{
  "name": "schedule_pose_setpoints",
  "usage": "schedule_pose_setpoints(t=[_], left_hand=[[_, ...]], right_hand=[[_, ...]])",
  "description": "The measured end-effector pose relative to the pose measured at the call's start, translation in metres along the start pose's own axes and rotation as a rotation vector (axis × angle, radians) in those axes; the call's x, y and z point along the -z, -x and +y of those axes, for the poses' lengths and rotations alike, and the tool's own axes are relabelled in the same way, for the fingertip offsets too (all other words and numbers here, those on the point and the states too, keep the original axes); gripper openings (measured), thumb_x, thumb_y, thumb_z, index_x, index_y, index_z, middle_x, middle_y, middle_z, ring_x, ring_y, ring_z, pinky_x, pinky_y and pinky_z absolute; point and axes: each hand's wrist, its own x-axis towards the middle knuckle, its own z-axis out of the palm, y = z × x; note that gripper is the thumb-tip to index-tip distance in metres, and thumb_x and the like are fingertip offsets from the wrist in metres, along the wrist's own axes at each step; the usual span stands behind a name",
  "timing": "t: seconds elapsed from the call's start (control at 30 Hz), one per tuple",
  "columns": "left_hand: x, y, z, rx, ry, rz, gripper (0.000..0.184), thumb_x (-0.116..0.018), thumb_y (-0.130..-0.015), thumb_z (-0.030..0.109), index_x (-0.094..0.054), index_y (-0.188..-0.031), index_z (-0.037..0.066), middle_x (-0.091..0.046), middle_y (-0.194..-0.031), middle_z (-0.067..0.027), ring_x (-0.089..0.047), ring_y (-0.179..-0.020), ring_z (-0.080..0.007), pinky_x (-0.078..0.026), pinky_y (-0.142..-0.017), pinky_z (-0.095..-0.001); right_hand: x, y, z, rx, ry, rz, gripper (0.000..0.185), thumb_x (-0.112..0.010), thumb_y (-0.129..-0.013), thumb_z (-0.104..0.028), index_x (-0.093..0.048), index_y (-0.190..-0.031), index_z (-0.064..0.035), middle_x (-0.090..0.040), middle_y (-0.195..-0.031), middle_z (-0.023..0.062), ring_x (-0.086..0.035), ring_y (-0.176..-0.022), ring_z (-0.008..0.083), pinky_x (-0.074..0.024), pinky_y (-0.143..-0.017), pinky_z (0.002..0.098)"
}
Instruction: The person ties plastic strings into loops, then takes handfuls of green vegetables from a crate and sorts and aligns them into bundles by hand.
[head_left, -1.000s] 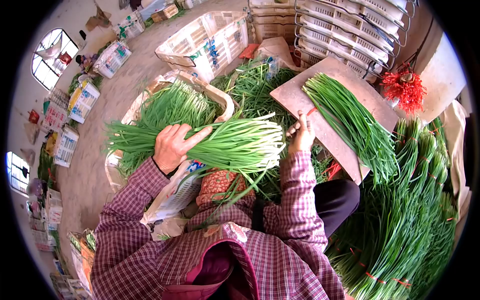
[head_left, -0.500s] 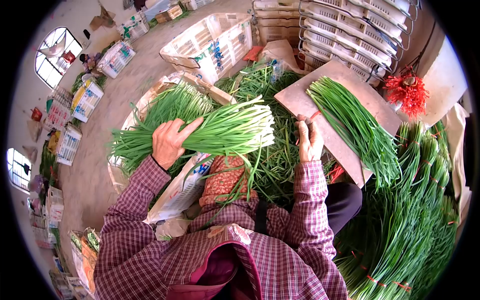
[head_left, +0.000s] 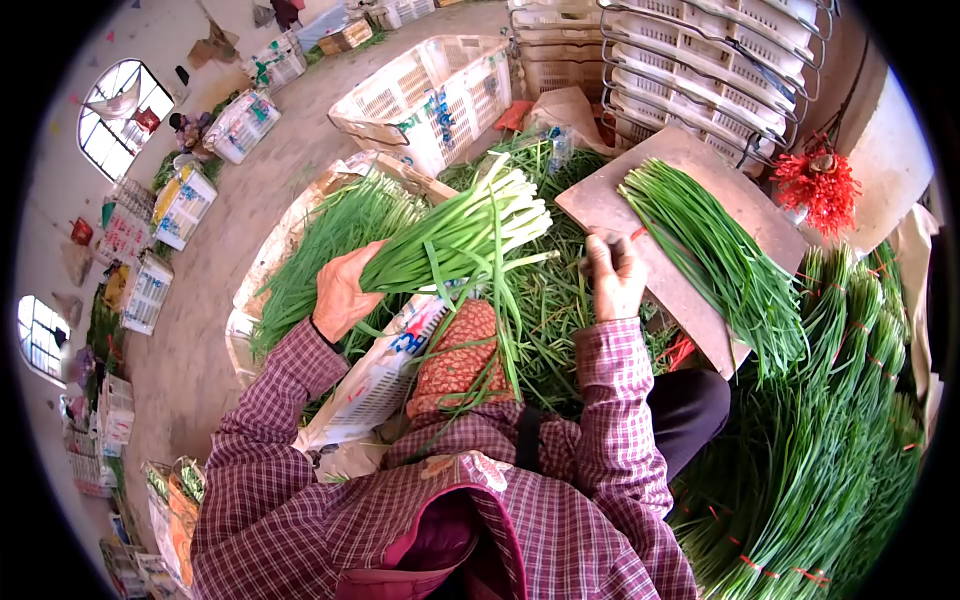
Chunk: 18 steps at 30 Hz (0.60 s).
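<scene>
My left hand [head_left: 345, 290] is wrapped round a loose bunch of green stalks [head_left: 460, 235], pale ends up to the right, several stalks drooping over my patterned knee cover [head_left: 462, 350]. Closed in a pinch, my right hand [head_left: 616, 278] is beside the lower left edge of a board [head_left: 590, 200]; whatever its fingers hold, if anything, is too small to make out. Across the board lies another bunch [head_left: 705, 245], with a bit of red tie at its left side. More stalks fill the basket [head_left: 240, 325] beyond my left hand.
Tied bundles [head_left: 810, 430] are heaped at the right. Red ties [head_left: 815, 190] hang at the upper right beside stacked crates [head_left: 700, 75]. A white crate [head_left: 425, 100] stands behind the basket. Loose stalks [head_left: 550, 320] lie between my hands. At the far left, a person [head_left: 188, 130] is near other crates.
The bunch in my left hand has tilted, its pale ends now higher, and my left hand has turned with it. My right hand has shifted slightly, its fingers more curled. The view has moved a little.
</scene>
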Motion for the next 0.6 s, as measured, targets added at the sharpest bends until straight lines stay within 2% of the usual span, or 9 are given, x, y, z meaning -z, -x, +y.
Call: schedule_pose_setpoints(t=[0.07,0.13,0.23,0.27,0.37,0.43,0.5,0.53,0.6], left_hand=[[0.005,0.002,-0.001,0.166,-0.031,-0.130,0.069,-0.077,-0.058,0.006,-0.053,-0.122,-0.005,-0.063,-0.113,-0.0224,-0.063,-0.102,-0.0324,-0.048,-0.088,-0.0339],[0.000,0.004,-0.009,0.159,0.013,-0.098,0.066,-0.076,-0.061,0.008,-0.054,-0.122,-0.004,-0.064,-0.109,-0.0212,-0.063,-0.100,-0.0329,-0.048,-0.086,-0.0354],[-0.002,0.003,-0.007,0.148,0.023,-0.055,0.061,-0.075,-0.064,0.012,-0.056,-0.121,0.000,-0.066,-0.105,-0.0192,-0.064,-0.097,-0.0336,-0.049,-0.084,-0.0372],[-0.001,0.002,-0.003,0.149,-0.016,-0.041,0.061,-0.076,-0.064,0.013,-0.057,-0.121,0.002,-0.066,-0.104,-0.0185,-0.064,-0.095,-0.0338,-0.050,-0.082,-0.0374],[-0.001,-0.005,0.016,0.201,-0.009,0.005,0.058,-0.075,-0.065,0.014,-0.058,-0.120,0.007,-0.066,-0.103,-0.0168,-0.064,-0.093,-0.0335,-0.050,-0.078,-0.0374],[-0.008,-0.010,0.035,0.174,-0.103,0.102,0.056,-0.071,-0.063,0.005,-0.060,-0.118,0.007,-0.067,-0.102,-0.0154,-0.067,-0.089,-0.0281,-0.052,-0.077,-0.0336],[-0.022,-0.017,0.058,0.190,-0.151,0.154,0.055,-0.073,-0.064,0.008,-0.061,-0.118,0.010,-0.068,-0.096,-0.0122,-0.068,-0.079,-0.0258,-0.054,-0.068,-0.0348],[-0.034,-0.016,0.063,0.165,-0.185,0.154,0.057,-0.075,-0.064,0.010,-0.060,-0.119,0.011,-0.067,-0.092,-0.0101,-0.067,-0.073,-0.0239,-0.054,-0.063,-0.0347],[-0.063,-0.014,0.075,0.096,-0.248,0.130,0.065,-0.080,-0.063,0.013,-0.057,-0.123,0.010,-0.063,-0.083,-0.0058,-0.062,-0.062,-0.0195,-0.052,-0.053,-0.0343]], right_hand=[[0.010,-0.004,-0.005,-0.004,-0.028,0.020,0.017,-0.060,-0.092,-0.019,-0.065,-0.095,-0.0039,-0.060,-0.074,-0.0007,-0.053,-0.058,0.0056,-0.0443,-0.053,0.0196],[0.011,0.000,-0.011,-0.089,-0.042,-0.044,0.029,-0.054,-0.096,-0.030,-0.065,-0.094,-0.0033,-0.058,-0.073,-0.0021,-0.052,-0.058,0.0047,-0.0447,-0.055,0.0193],[-0.004,0.010,-0.006,-0.209,-0.036,-0.136,0.043,-0.052,-0.096,-0.034,-0.053,-0.126,-0.0030,-0.061,-0.108,0.0067,-0.058,-0.088,0.0110,-0.0458,-0.076,0.0233],[-0.007,0.013,-0.006,-0.253,-0.071,-0.231,0.055,-0.049,-0.096,-0.038,-0.036,-0.141,-0.0077,-0.052,-0.127,0.0101,-0.054,-0.105,0.0159,-0.0418,-0.090,0.0306],[-0.020,0.021,-0.005,-0.382,-0.214,-0.312,0.073,-0.047,-0.094,-0.051,-0.016,-0.149,-0.0131,-0.041,-0.142,0.0148,-0.045,-0.125,0.0268,-0.0321,-0.104,0.0431],[-0.033,0.023,-0.007,-0.471,-0.375,-0.356,0.088,-0.056,-0.088,-0.054,-0.007,-0.150,-0.0152,-0.027,-0.149,0.0189,-0.031,-0.135,0.0340,-0.0247,-0.110,0.0497],[-0.056,0.033,-0.012,-0.406,-0.287,-0.349,0.096,-0.047,-0.082,-0.071,-0.006,-0.150,-0.0172,-0.026,-0.149,0.0201,-0.034,-0.132,0.0369,-0.0258,-0.104,0.0599],[-0.063,0.032,-0.004,-0.534,-0.251,-0.306,0.095,-0.056,-0.079,-0.069,-0.018,-0.147,-0.0147,-0.030,-0.146,0.0185,-0.038,-0.128,0.0353,-0.0284,-0.104,0.0579],[-0.080,0.043,0.008,-0.441,-0.391,-0.262,0.089,-0.070,-0.073,-0.059,-0.034,-0.138,-0.0094,-0.041,-0.137,0.0148,-0.041,-0.124,0.0316,-0.0333,-0.103,0.0539]])
